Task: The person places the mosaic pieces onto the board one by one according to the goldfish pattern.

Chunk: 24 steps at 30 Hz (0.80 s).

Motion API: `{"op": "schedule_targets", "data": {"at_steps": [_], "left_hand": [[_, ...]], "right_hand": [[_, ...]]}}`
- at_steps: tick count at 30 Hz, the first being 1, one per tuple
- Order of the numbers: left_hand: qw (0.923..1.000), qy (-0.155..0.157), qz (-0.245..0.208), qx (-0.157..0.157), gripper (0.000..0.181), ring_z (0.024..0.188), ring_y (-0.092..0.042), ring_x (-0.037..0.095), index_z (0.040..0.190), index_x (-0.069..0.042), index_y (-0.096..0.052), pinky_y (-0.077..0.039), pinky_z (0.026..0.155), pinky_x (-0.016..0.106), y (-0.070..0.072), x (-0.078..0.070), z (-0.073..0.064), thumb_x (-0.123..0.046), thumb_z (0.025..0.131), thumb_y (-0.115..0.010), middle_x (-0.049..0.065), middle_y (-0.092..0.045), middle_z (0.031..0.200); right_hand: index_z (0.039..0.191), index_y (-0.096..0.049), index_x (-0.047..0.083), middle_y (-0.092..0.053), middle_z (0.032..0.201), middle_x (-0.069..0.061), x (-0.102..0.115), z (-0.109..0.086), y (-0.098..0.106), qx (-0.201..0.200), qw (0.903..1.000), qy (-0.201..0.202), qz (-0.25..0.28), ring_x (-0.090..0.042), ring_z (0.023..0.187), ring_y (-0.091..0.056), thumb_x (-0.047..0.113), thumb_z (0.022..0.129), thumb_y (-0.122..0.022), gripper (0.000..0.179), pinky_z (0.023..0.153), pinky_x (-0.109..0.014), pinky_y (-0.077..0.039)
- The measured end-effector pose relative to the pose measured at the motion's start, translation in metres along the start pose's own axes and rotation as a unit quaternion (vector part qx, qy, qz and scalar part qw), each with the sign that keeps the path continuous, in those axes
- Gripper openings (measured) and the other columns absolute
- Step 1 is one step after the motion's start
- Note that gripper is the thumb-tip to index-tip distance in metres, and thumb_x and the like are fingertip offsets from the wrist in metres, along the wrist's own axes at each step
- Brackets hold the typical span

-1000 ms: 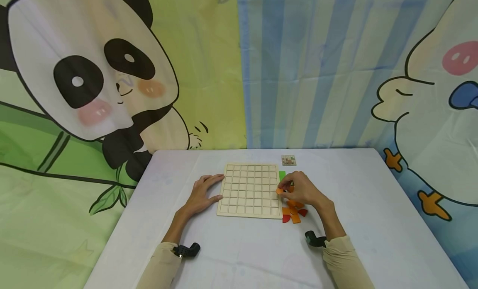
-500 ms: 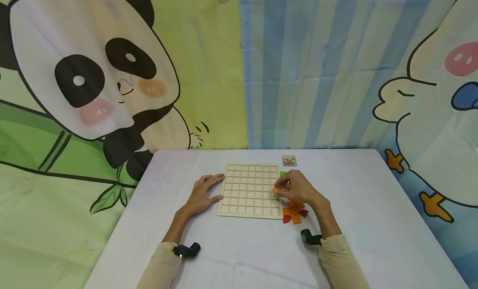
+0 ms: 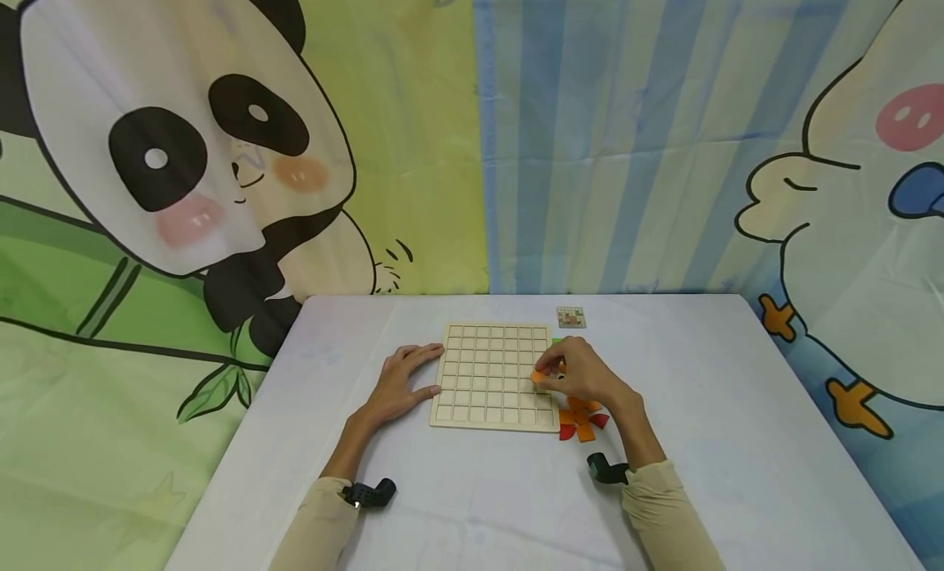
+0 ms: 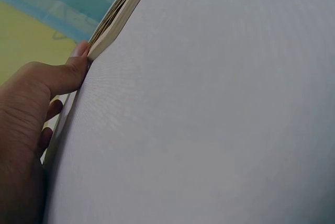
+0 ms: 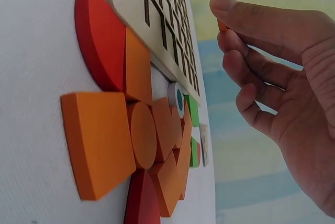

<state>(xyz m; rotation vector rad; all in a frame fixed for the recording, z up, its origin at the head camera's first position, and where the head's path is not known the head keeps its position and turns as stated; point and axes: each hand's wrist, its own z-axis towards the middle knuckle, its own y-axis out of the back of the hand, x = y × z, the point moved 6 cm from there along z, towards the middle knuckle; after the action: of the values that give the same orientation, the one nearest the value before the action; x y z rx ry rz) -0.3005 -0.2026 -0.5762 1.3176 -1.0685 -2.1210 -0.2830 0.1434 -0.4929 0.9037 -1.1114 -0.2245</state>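
Note:
A pale wooden grid board (image 3: 483,384) lies on the white table. My left hand (image 3: 393,391) rests at its left edge, fingertips and thumb touching the rim; the left wrist view shows the thumb (image 4: 73,72) against the board's corner. Over the board's right-hand columns, my right hand (image 3: 586,373) pinches a small orange piece (image 3: 537,377) between thumb and fingers. In the right wrist view most of that orange piece (image 5: 222,26) is hidden by the fingertips, so its shape cannot be told.
Right of the board lie several orange blocks (image 5: 102,143), red curved blocks (image 5: 102,41), green pieces (image 5: 192,110) and a white round piece with a blue centre (image 5: 177,100). A small patterned card (image 3: 571,317) lies behind them. Printed curtains hang beyond the table.
My right hand has moved left with the orange piece, from the board's right edge to above its right-hand squares. My left hand has stayed in place.

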Motion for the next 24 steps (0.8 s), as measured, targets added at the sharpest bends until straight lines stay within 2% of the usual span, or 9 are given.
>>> {"op": "schedule_targets", "data": {"at_steps": [9,20,24], "left_hand": [[0.9999,-0.006,-0.008,-0.003,0.076,0.148,-0.047,0.029,0.160,-0.023,-0.058,-0.030,0.118,0.061,0.001,-0.002,0.001,-0.036,0.091,-0.088,-0.004,-0.053,0.169],[1.0000,0.005,-0.003,0.004,0.077,0.148,-0.047,0.028,0.160,-0.026,-0.057,-0.031,0.119,0.059,0.002,-0.003,0.003,-0.038,0.091,-0.089,-0.007,-0.053,0.169],[1.0000,0.003,-0.002,-0.001,0.077,0.148,-0.048,0.028,0.160,-0.025,-0.058,-0.031,0.118,0.060,0.001,-0.003,0.001,-0.038,0.090,-0.089,-0.006,-0.053,0.168]], "right_hand": [[0.101,-0.087,0.009,-0.082,0.096,0.000,0.007,0.007,-0.005,0.005,0.9999,-0.003,0.013,-0.011,0.081,-0.067,0.012,0.087,-0.093,0.016,0.073,-0.026,-0.058],[0.099,-0.086,0.007,-0.083,0.096,-0.002,0.013,0.016,-0.013,0.005,0.9997,0.001,0.025,-0.012,0.082,-0.068,0.012,0.087,-0.093,0.014,0.077,-0.034,-0.062],[0.098,-0.087,0.008,-0.083,0.095,-0.001,0.014,0.018,-0.017,0.008,0.9994,-0.002,0.034,-0.011,0.082,-0.068,0.011,0.086,-0.093,0.014,0.077,-0.030,-0.061]]}}
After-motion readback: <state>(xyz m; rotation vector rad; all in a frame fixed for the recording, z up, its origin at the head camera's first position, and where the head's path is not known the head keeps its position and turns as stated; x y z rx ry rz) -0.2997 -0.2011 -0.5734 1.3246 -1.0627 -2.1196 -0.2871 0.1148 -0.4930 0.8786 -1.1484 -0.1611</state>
